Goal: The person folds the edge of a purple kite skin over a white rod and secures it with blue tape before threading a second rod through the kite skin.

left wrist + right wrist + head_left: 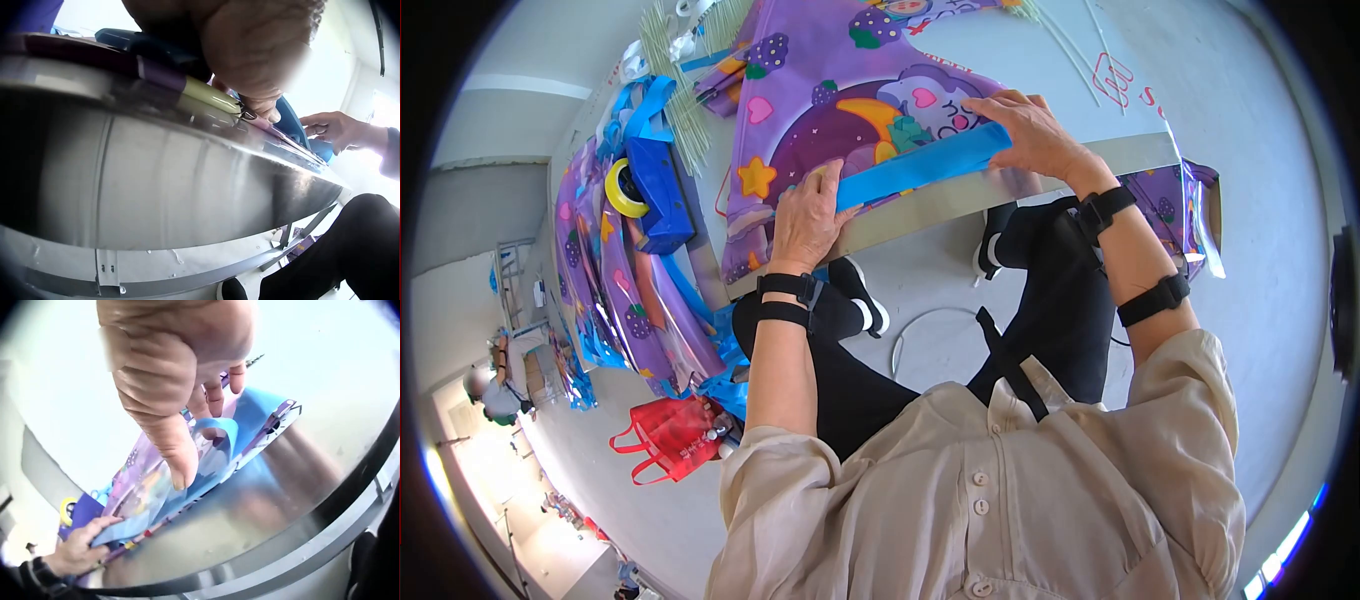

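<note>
A blue fabric strip (925, 168) lies along the near edge of a purple printed plastic sheet (840, 110), which shows cartoon stars, berries and a moon. My left hand (805, 220) grips the strip's left end at the sheet's edge, thumb on top in the right wrist view. At the strip's other end is my right hand (1040, 140), its thumb and fingers apart and touching the strip. There the strip rises in a small loop (219, 428) beside the right fingers. The left wrist view shows the sheet's folded edge (212, 97) under the left hand.
At the table's left sit a blue tape dispenser (662, 195) and a yellow tape roll (625, 188). More printed sheets (615, 270) hang over that side. Thin pale sticks (675, 100) lie farther back. A red bag (670, 440) rests below. The table edge (900, 220) is metallic.
</note>
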Demonstrator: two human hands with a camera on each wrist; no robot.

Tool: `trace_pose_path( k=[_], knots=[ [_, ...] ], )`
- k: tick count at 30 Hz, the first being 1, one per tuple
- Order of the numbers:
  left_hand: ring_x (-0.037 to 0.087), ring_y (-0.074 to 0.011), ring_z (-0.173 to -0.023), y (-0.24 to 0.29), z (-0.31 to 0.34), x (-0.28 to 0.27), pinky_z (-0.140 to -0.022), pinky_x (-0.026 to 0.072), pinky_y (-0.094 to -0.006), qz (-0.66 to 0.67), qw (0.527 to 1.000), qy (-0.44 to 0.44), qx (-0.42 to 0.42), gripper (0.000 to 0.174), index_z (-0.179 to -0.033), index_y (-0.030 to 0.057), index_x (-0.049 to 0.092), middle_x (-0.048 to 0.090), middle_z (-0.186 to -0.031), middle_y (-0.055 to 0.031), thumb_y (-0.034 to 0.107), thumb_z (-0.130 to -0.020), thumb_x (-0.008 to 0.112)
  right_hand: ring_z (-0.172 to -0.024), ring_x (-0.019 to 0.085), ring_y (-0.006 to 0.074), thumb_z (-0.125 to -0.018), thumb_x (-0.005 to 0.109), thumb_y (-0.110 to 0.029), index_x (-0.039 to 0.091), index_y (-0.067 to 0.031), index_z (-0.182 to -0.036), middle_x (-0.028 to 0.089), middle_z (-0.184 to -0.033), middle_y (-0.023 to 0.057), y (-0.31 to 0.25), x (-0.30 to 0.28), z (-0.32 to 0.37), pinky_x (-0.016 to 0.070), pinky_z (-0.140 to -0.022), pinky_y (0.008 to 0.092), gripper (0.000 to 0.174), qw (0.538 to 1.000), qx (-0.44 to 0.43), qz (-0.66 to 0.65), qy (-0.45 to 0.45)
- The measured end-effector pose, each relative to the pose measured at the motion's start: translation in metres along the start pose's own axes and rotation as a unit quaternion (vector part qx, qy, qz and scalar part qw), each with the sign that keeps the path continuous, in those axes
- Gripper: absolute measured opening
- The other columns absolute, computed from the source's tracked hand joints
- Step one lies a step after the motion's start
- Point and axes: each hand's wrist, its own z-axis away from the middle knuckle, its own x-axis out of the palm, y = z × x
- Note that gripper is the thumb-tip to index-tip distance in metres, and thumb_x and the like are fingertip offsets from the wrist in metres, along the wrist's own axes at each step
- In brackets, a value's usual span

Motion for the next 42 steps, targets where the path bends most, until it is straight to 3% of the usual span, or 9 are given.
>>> trace_pose_path(
  k=[4, 10, 15, 18, 21, 30, 35, 36, 42],
  knots=[
    [0.060, -0.0332, -0.101, -0.001, 0.000, 0.000, -0.080, 0.0486, -0.0424, 0.005, 1.000, 0.003, -0.003, 0.060, -0.130, 0.0085, 0.044, 0.058, -0.120, -0.0141, 0.030, -0.080, 0.069, -0.118, 0.047, 0.0250, -0.067, 0.076, -0.010, 0.056, -0.0177, -0.125, 0.061, -0.113, 0.0072, 0.009, -0.004, -0.006, 0.0344, -0.103, 0.0410, 0.062, 0.998, -0.019, 0.012, -0.051],
    [0.061, -0.0338, -0.098, 0.002, -0.001, -0.003, -0.079, 0.0500, -0.0423, 0.013, 1.000, -0.003, -0.014, 0.062, -0.130, 0.0077, 0.044, 0.058, -0.120, -0.0143, 0.036, -0.080, 0.068, -0.120, 0.045, 0.0248, -0.073, 0.072, -0.012, 0.055, -0.0172, -0.125, 0.054, -0.123, 0.0048, 0.016, 0.007, 0.002, 0.0344, -0.105, 0.0406, 0.055, 0.997, 0.007, 0.044, -0.059],
    [0.061, -0.0348, -0.095, 0.002, -0.001, -0.003, -0.079, 0.0509, -0.0420, 0.005, 1.000, -0.008, -0.018, 0.063, -0.130, 0.0068, 0.045, 0.059, -0.120, -0.0149, 0.038, -0.080, 0.068, -0.137, 0.028, 0.0228, -0.079, 0.067, -0.037, 0.047, -0.0089, -0.132, 0.041, -0.141, 0.0086, -0.011, 0.009, 0.018, 0.0196, -0.114, 0.0434, 0.064, 0.974, -0.068, 0.186, 0.114],
    [0.061, -0.0345, -0.096, 0.000, 0.001, 0.000, -0.079, 0.0509, -0.0417, -0.006, 1.000, 0.005, -0.001, 0.063, -0.130, 0.0064, 0.045, 0.059, -0.120, -0.0150, 0.036, -0.080, 0.069, -0.139, 0.025, 0.0226, -0.080, 0.062, -0.045, 0.044, -0.0081, -0.135, 0.037, -0.145, 0.0093, -0.057, 0.015, 0.015, 0.0137, -0.116, 0.0450, 0.068, 0.978, -0.106, 0.169, 0.058],
    [0.061, -0.0341, -0.097, -0.001, 0.000, 0.000, -0.078, 0.0506, -0.0419, -0.009, 1.000, 0.011, 0.013, 0.062, -0.130, 0.0063, 0.044, 0.058, -0.120, -0.0145, 0.034, -0.080, 0.069, -0.139, 0.025, 0.0237, -0.081, 0.061, -0.046, 0.045, -0.0095, -0.135, 0.039, -0.143, 0.0104, -0.071, 0.042, 0.003, 0.0137, -0.116, 0.0450, 0.067, 0.982, -0.105, 0.135, 0.084],
    [0.059, -0.0322, -0.102, -0.004, 0.005, -0.001, -0.078, 0.0495, -0.0426, -0.015, 0.999, 0.010, 0.030, 0.062, -0.130, 0.0070, 0.043, 0.056, -0.123, -0.0128, 0.031, -0.080, 0.069, -0.140, 0.023, 0.0260, -0.084, 0.058, -0.048, 0.039, -0.0063, -0.139, 0.033, -0.147, 0.0126, -0.051, 0.069, 0.011, 0.0122, -0.116, 0.0433, 0.071, 0.992, 0.008, 0.105, 0.074],
    [0.063, -0.0318, -0.089, -0.009, 0.010, -0.005, -0.067, 0.0514, -0.0397, -0.005, 1.000, -0.005, 0.002, 0.064, -0.133, 0.0114, 0.040, 0.059, -0.114, -0.0125, 0.037, -0.081, 0.067, -0.141, 0.020, 0.0277, -0.084, 0.057, -0.049, 0.031, -0.0060, -0.143, 0.025, -0.151, 0.0134, -0.030, 0.055, 0.020, 0.0125, -0.116, 0.0424, 0.077, 0.995, 0.018, 0.084, 0.054],
    [0.063, -0.0318, -0.089, -0.009, 0.012, -0.006, -0.067, 0.0514, -0.0397, -0.006, 1.000, -0.004, -0.002, 0.064, -0.133, 0.0114, 0.040, 0.059, -0.114, -0.0125, 0.037, -0.081, 0.067, -0.141, 0.018, 0.0306, -0.085, 0.056, -0.052, 0.029, -0.0144, -0.146, 0.021, -0.152, 0.0145, -0.028, 0.055, 0.020, 0.0114, -0.116, 0.0440, 0.076, 0.996, 0.023, 0.079, 0.045],
    [0.062, -0.0307, -0.073, -0.023, 0.030, -0.020, -0.059, 0.0493, -0.0400, -0.067, 0.994, -0.063, -0.060, 0.066, -0.136, 0.0132, 0.038, 0.058, -0.098, -0.0125, 0.036, -0.081, 0.066, -0.142, 0.012, 0.0364, -0.086, 0.052, -0.057, 0.023, -0.0331, -0.148, 0.011, -0.154, 0.0183, -0.037, 0.054, 0.022, 0.0073, -0.115, 0.0507, 0.072, 0.989, 0.043, 0.140, -0.008]
  ],
)
